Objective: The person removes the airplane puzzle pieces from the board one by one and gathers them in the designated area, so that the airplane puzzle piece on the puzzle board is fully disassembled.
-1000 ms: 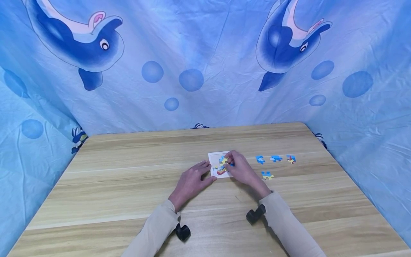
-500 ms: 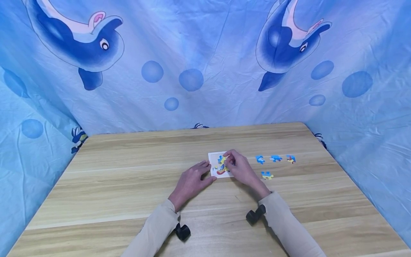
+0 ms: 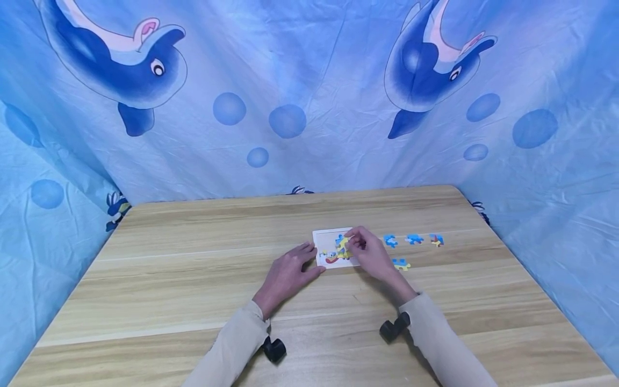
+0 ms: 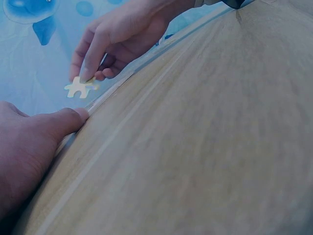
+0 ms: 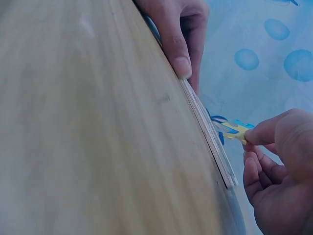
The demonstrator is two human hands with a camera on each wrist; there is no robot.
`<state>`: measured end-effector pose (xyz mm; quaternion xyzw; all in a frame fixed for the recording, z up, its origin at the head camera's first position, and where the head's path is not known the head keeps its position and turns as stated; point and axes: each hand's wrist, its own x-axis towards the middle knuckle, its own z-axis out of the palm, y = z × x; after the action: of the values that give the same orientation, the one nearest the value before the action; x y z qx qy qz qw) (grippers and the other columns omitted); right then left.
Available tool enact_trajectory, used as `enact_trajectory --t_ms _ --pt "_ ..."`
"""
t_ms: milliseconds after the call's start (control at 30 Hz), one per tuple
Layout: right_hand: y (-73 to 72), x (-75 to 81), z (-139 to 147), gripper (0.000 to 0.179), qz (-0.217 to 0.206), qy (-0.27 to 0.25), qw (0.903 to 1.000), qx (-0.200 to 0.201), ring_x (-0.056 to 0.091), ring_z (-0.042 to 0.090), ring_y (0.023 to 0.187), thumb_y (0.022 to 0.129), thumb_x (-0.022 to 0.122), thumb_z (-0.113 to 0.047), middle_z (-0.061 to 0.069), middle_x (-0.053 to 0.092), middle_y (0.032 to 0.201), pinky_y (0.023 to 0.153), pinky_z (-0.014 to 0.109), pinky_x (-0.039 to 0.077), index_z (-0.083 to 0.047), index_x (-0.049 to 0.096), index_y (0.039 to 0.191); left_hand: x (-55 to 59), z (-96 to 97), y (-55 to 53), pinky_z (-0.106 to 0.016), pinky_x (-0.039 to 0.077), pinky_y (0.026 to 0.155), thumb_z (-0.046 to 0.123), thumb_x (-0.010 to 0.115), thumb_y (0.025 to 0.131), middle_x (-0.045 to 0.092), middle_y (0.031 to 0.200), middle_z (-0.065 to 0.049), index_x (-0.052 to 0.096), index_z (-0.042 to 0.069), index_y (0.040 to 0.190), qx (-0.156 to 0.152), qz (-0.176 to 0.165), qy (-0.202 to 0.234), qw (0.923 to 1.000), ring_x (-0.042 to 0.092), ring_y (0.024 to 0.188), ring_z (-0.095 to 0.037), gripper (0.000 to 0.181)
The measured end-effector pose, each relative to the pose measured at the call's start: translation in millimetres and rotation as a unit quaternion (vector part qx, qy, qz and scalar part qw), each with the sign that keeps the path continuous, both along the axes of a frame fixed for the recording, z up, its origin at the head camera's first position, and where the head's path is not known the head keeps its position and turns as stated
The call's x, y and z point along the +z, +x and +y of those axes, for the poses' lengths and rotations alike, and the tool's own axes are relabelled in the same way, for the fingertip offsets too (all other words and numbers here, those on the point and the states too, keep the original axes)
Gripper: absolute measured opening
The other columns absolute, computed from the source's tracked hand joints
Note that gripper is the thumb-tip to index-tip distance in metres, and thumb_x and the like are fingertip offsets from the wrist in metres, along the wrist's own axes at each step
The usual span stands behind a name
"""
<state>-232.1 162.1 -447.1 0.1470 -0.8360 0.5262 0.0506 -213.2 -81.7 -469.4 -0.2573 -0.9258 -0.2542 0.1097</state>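
Note:
My right hand pinches a yellow and blue jigsaw piece between thumb and fingertips. The piece is over the small white-rimmed puzzle board, held above its surface in the left wrist view, where the jigsaw piece shows its pale back. A red, white and blue part of the picture lies in the board's lower left. My left hand rests at the board's left side, fingers fairly straight along the left edge and thumb touching the lower left corner. The right fingers hide the board's right part.
Several loose jigsaw pieces lie right of the board, among them a blue one, a red and blue one and a blue and yellow one. The wooden table ends before a blue dolphin-print curtain.
My right hand has moved a little to the right with the jigsaw piece in its fingers, and the piece has turned. My left hand has stayed at the board.

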Motion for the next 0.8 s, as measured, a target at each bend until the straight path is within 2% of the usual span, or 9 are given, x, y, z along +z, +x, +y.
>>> enact_trajectory --t_ms 267,333,500,800 --pt "10.5 6.4 21.4 0.022 -0.002 -0.011 0.9999 -0.012 0.059 0.025 0.089 0.096 0.064 0.007 0.016 0.062 0.097 0.074 0.021 0.049 0.008 0.062 0.118 0.3 -0.5 1.0 -0.047 0.049 0.108 0.046 0.072 0.096 0.061 0.144 -0.012 0.069 0.005 0.134 0.004 0.000 -0.002 1.0000 0.055 0.136 -0.028 0.056" --pt "9.2 1.5 30.0 0.022 -0.009 -0.014 0.9997 -0.016 0.058 0.023 0.090 0.097 0.065 0.005 0.014 0.063 0.098 0.076 0.021 0.050 0.006 0.062 0.119 -0.1 -0.6 0.8 -0.047 0.049 0.108 0.047 0.072 0.096 0.061 0.144 -0.012 0.069 0.005 0.134 0.005 0.001 -0.004 1.0000 0.055 0.136 -0.028 0.056" --pt "15.4 1.8 46.5 0.022 -0.024 -0.005 0.9991 -0.036 0.058 0.023 0.091 0.098 0.065 0.001 0.013 0.062 0.100 0.077 0.023 0.051 0.003 0.061 0.120 -1.5 -0.5 0.1 -0.047 0.050 0.107 0.047 0.072 0.096 0.061 0.143 -0.012 0.069 0.005 0.134 0.003 0.008 -0.005 0.9999 0.056 0.135 -0.028 0.057" --pt "25.8 4.0 72.1 0.021 -0.021 0.004 0.9980 -0.059 0.057 0.023 0.091 0.099 0.063 0.003 0.016 0.061 0.101 0.076 0.020 0.049 0.005 0.061 0.119 0.2 -0.2 0.4 -0.046 0.049 0.108 0.048 0.071 0.097 0.060 0.144 -0.012 0.068 0.005 0.135 0.003 0.000 -0.008 1.0000 0.055 0.136 -0.028 0.057"
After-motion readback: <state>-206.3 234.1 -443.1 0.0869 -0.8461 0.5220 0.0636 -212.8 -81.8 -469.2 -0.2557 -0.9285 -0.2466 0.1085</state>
